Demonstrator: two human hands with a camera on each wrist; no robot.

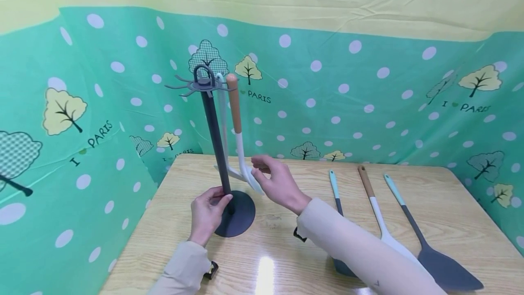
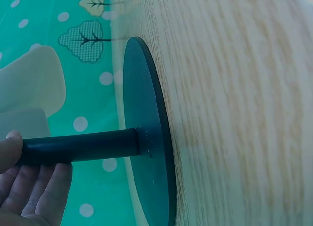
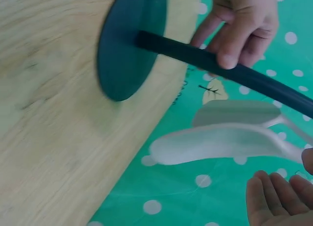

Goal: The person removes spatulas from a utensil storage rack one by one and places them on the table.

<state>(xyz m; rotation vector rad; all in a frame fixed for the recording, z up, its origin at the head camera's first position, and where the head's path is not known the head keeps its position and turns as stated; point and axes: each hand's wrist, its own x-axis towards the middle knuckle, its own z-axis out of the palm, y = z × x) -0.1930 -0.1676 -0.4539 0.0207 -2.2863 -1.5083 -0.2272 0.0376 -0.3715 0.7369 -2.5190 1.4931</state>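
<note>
Black pole (image 1: pixel 215 135) held by left grip (image 1: pixel 206 211); right grip (image 1: pixel 278 183) parted; hanging brown handle (image 1: pixel 234 106) only in head view.

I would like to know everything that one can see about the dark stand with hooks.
The dark stand, perhaps painted metal, has a flat round base with small pale specks, a straight pole, and thin curved hooks spreading beneath a top loop. It stands upright toward the left of the wooden table in the head view. The left hand grips the pole low. A brown-handled white utensil and a paler utensil hang from its hooks.
</note>
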